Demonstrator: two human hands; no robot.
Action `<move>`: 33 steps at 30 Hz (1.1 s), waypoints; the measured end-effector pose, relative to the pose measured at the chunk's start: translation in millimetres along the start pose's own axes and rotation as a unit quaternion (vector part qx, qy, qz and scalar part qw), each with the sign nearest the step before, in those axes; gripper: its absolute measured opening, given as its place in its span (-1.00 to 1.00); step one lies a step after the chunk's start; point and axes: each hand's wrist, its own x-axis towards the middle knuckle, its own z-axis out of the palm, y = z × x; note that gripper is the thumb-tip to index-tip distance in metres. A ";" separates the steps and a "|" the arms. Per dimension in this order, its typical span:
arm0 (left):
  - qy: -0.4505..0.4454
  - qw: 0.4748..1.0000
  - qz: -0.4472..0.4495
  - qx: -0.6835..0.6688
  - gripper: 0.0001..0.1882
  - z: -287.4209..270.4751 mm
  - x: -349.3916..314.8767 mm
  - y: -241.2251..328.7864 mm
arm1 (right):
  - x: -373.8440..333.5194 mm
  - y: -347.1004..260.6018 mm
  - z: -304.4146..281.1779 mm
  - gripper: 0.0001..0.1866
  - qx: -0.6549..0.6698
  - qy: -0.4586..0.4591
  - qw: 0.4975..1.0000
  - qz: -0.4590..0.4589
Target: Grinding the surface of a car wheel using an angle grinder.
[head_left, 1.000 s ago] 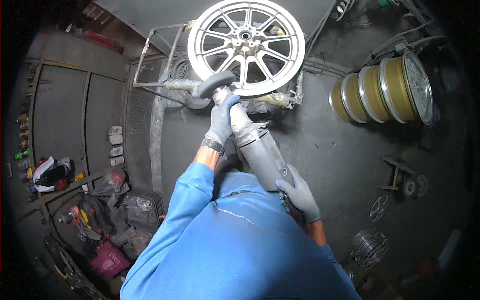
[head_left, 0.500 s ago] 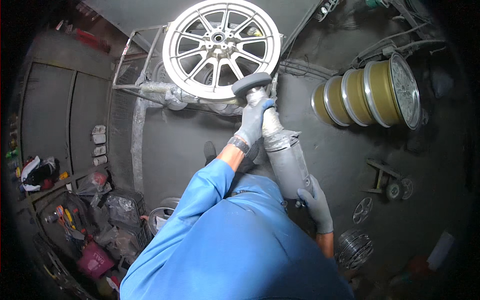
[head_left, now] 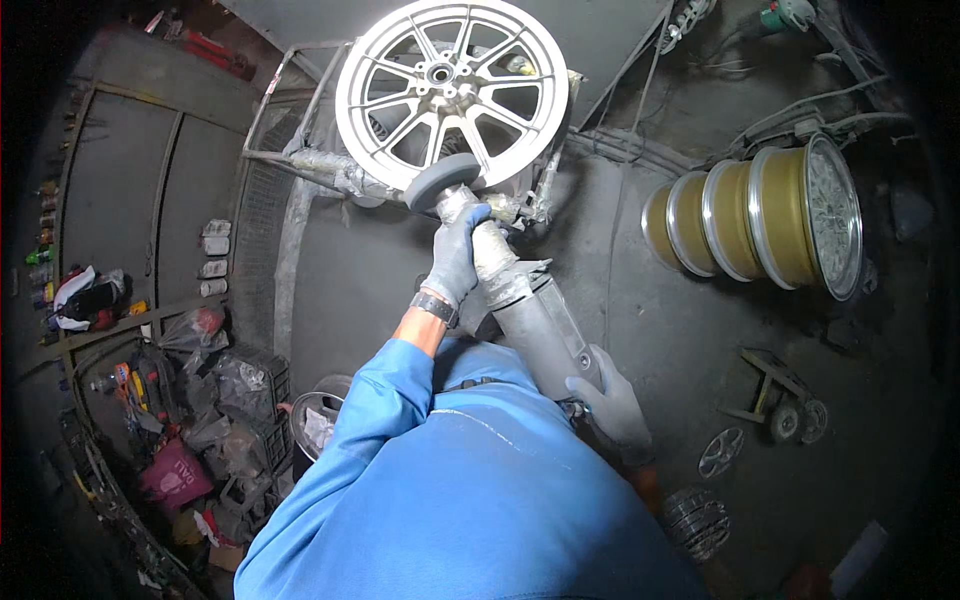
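Both my gloved hands hold a large grey power grinder [head_left: 540, 330] that slants from upper left to lower right. My left hand [head_left: 457, 252] is wrapped round its taped neck, just behind the head. At the rear end of the body, my right hand [head_left: 612, 398] grips the housing, its underside fingers hidden. The tool's dark grey round disc [head_left: 440, 182] overlaps the lower rim of a silver spoked motorcycle wheel [head_left: 455, 85]; whether they touch, I cannot tell. That wheel rests flat on a metal frame stand [head_left: 345, 175], partly wrapped in tape.
Gold wheel rims [head_left: 785, 215] with polished lips lie in a row at right. Beyond them stand a small wheeled cart [head_left: 765, 390] and a loose wheel cover [head_left: 720, 452]. Crates [head_left: 245, 385], bags and a pink bag [head_left: 178, 472] crowd the left. Cables [head_left: 800, 120] run along the upper right.
The grinder, with both hands on it, has swung left, so its disc moved from the wheel's lower right rim to its lower middle. The whole view has shifted slightly too.
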 end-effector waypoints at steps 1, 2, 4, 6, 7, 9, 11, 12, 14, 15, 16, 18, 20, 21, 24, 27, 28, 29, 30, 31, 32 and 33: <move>-0.009 1.000 0.003 -0.013 -0.74 3.9 1.4 -1.6 | 0.8 4.7 -3.8 -0.29 0.037 0.000 0.999 0.014; -0.009 1.000 -0.002 -0.016 -0.75 12.8 6.1 -7.3 | 1.3 6.8 -8.0 -0.31 0.073 0.002 0.997 0.027; -0.032 0.998 0.012 0.047 -0.78 19.9 13.5 -17.3 | -1.2 -20.6 -29.3 -0.34 0.112 -0.019 0.992 0.057; -0.140 0.950 0.166 0.223 -0.74 14.9 29.8 -37.7 | -1.9 -34.3 -43.8 -0.36 0.146 -0.040 0.985 0.087; -0.181 0.939 0.191 0.224 -0.77 24.7 35.2 -43.6 | -2.5 -34.1 -51.0 -0.40 0.133 -0.017 0.987 0.093; -0.117 0.993 0.000 0.014 -0.81 61.6 34.9 -43.6 | -3.8 -32.3 -60.6 -0.43 0.112 0.010 0.988 0.103; -0.079 0.996 -0.016 -0.035 -0.80 78.7 44.3 -50.3 | -1.4 -30.5 -65.0 -0.48 0.162 0.050 0.980 0.100; -0.087 0.995 -0.009 -0.039 -0.81 81.9 51.7 -54.1 | -0.5 -36.0 -67.4 -0.48 0.153 0.045 0.982 0.101; -0.090 0.995 0.004 -0.046 -0.82 76.1 60.4 -58.1 | 1.1 -39.1 -67.8 -0.47 0.151 0.036 0.983 0.099; -0.075 0.997 0.005 -0.034 -0.81 74.9 58.5 -58.9 | 0.5 -38.7 -68.3 -0.46 0.158 0.033 0.982 0.098; -0.058 0.998 0.006 -0.021 -0.78 73.3 55.8 -60.2 | -1.0 -36.5 -67.6 -0.46 0.157 0.029 0.983 0.096; -0.107 0.994 0.023 -0.009 -0.72 54.6 48.5 -53.9 | -0.4 -32.1 -63.3 -0.43 0.168 0.004 0.981 0.096; -0.161 0.957 0.191 0.149 -0.55 19.6 48.1 -63.0 | 0.5 -40.5 -58.1 -0.41 0.105 0.002 0.991 0.082; -0.142 0.917 0.267 0.258 -0.55 13.3 36.2 -55.9 | 0.5 -41.4 -55.3 -0.39 0.043 0.008 0.996 0.073; -0.126 0.966 0.170 0.151 -0.62 -2.6 28.1 -43.7 | 6.4 -18.0 -48.5 -0.35 0.111 -0.026 0.989 0.092; 0.014 1.000 -0.012 0.003 -0.74 25.9 6.5 -21.8 | 7.3 -27.8 -50.6 -0.37 0.118 -0.041 0.988 0.091; 0.013 1.000 -0.012 0.004 -0.74 27.0 8.0 -22.6 | 6.9 -35.4 -51.7 -0.39 0.098 -0.041 0.991 0.086; 0.005 1.000 -0.005 0.001 -0.73 28.2 11.5 -25.6 | 6.8 -33.9 -52.4 -0.39 0.098 -0.040 0.991 0.085; -0.003 1.000 0.003 -0.005 -0.72 28.3 14.5 -30.8 | 5.2 -31.4 -54.5 -0.41 0.108 -0.030 0.991 0.079; -0.070 0.984 0.117 0.113 -0.68 21.9 21.8 -44.2 | 3.2 -29.9 -57.5 -0.42 0.118 -0.022 0.990 0.071; -0.089 0.981 0.139 0.099 -0.68 20.4 32.9 -58.6 | 1.3 -29.8 -61.1 -0.42 0.113 -0.023 0.991 0.070; -0.109 0.978 0.158 0.085 -0.67 26.0 42.6 -71.1 | -0.4 -28.9 -65.9 -0.44 0.111 -0.012 0.990 0.090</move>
